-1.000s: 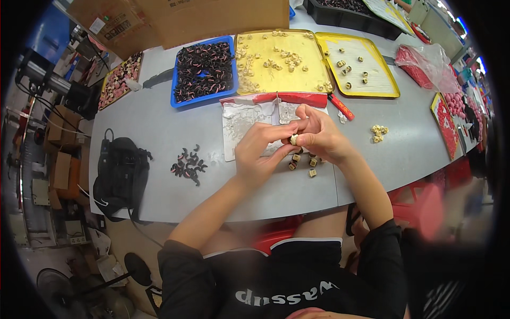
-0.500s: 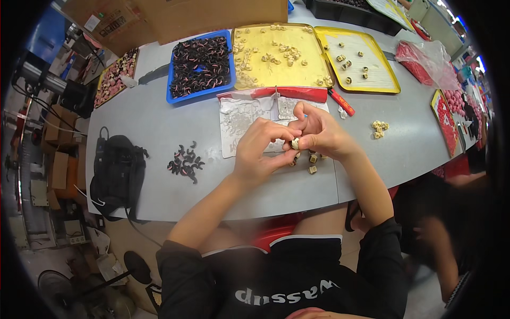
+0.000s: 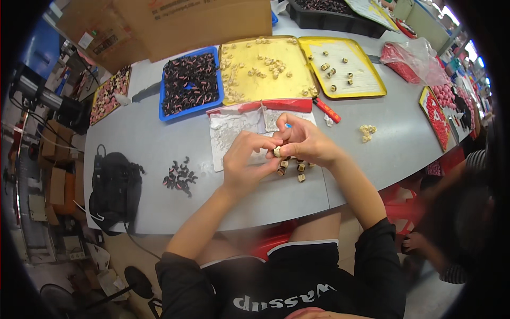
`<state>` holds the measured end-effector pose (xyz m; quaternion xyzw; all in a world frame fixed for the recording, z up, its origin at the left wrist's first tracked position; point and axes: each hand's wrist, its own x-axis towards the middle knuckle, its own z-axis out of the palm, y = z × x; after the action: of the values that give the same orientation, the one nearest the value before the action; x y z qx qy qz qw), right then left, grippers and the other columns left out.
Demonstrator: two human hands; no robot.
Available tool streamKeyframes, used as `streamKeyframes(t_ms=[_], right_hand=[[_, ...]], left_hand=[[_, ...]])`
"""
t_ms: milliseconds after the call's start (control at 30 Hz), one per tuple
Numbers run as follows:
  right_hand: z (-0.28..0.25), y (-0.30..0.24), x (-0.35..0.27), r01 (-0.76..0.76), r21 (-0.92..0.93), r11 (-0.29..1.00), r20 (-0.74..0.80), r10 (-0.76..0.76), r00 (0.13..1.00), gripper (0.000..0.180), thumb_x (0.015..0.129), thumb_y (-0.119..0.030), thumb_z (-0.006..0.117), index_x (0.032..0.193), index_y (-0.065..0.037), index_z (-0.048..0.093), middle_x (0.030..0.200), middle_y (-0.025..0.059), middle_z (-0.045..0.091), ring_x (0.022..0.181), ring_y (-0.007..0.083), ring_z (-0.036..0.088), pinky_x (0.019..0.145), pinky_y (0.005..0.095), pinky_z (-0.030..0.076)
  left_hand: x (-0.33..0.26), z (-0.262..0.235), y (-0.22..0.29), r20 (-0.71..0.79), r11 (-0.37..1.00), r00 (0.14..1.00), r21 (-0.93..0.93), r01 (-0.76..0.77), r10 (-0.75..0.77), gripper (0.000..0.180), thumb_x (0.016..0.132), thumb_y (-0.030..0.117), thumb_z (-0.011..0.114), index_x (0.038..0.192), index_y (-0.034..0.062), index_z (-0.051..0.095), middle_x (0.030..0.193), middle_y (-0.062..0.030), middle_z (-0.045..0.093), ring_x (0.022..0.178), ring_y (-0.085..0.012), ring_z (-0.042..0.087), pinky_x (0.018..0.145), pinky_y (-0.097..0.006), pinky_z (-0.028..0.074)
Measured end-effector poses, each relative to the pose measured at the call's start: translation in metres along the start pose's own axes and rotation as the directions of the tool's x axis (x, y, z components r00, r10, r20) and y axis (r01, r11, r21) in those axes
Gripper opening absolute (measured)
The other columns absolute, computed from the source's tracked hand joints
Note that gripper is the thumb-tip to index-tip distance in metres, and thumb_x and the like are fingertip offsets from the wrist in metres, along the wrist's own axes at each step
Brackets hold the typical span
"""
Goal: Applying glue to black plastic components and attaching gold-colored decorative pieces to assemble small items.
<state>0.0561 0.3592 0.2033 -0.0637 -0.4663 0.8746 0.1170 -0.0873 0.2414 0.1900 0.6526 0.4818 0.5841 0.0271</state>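
My left hand (image 3: pixel 245 159) and my right hand (image 3: pixel 308 143) meet over the table, thumbs and fingers pinched on one small cream-coloured piece (image 3: pixel 277 151). The fingers cover most of it. A small blue spot shows beside my right fingers; I cannot make out what it is. Just below the hands lie several small cream-and-dark-brown blocks (image 3: pixel 302 178), partly hidden by my right hand. Behind the hands is a sheet of white, worn cardboard (image 3: pixel 226 133) with a red far edge. To the left of my left hand, a loose pile of black curved pieces (image 3: pixel 179 177) rests on the table.
A blue tray (image 3: pixel 220 80) of black and pink curved pieces, a yellow tray (image 3: pixel 268 56) of cream pieces and another yellow-rimmed tray (image 3: pixel 366 91) stand at the back. Right of the hands are a red stick (image 3: pixel 326 110) and cream pieces (image 3: pixel 366 133). A black bag (image 3: pixel 118 181) lies left.
The whole view has shifted, so the table and trays appear a little further left and lower. Both hands keep their pinch on the small piece, with only slight finger movement.
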Motion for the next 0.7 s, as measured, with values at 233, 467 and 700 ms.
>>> streamKeyframes(t_ms=[233, 467, 700], right_hand=[[-0.0096, 0.0032, 0.0002, 0.024, -0.038, 0.999, -0.002, -0.024, 1.000, 0.038, 0.081, 0.000, 0.068, 0.103, -0.009, 0.039, 0.105, 0.0160, 0.063, 0.099, 0.0252, 0.063, 0.082, 0.0335, 0.051], [-0.0036, 0.0016, -0.0004, -0.014, -0.060, 0.998, -0.005, 0.013, 1.000, 0.038, 0.081, -0.001, 0.069, 0.102, -0.009, 0.039, 0.102, 0.0135, 0.063, 0.098, 0.0248, 0.064, 0.083, 0.0335, 0.050], [-0.0030, 0.0040, 0.0009, -0.023, -0.076, 0.997, 0.018, 0.024, 1.000, 0.038, 0.081, 0.000, 0.068, 0.102, -0.008, 0.037, 0.099, 0.0132, 0.063, 0.097, 0.0244, 0.064, 0.082, 0.0321, 0.051]], left_hand=[[0.0001, 0.0066, 0.0025, -0.046, 0.998, 0.997, 0.018, 0.056, -0.055, 0.033, 0.061, -0.004, 0.073, 0.089, 0.0065, 0.060, 0.090, -0.0046, 0.067, 0.074, -0.0192, 0.058, 0.063, -0.028, 0.047], [-0.0002, 0.0069, -0.0029, -0.065, 0.997, 0.997, 0.076, -0.027, 0.032, 0.034, 0.056, -0.004, 0.071, 0.085, 0.0062, 0.058, 0.084, -0.0053, 0.065, 0.072, -0.0212, 0.058, 0.061, -0.030, 0.046], [0.0014, 0.0042, -0.0015, -0.061, 0.988, 0.993, 0.127, -0.088, 0.096, 0.035, 0.053, -0.002, 0.070, 0.084, 0.0065, 0.057, 0.080, -0.0047, 0.063, 0.070, -0.0214, 0.057, 0.060, -0.030, 0.046]])
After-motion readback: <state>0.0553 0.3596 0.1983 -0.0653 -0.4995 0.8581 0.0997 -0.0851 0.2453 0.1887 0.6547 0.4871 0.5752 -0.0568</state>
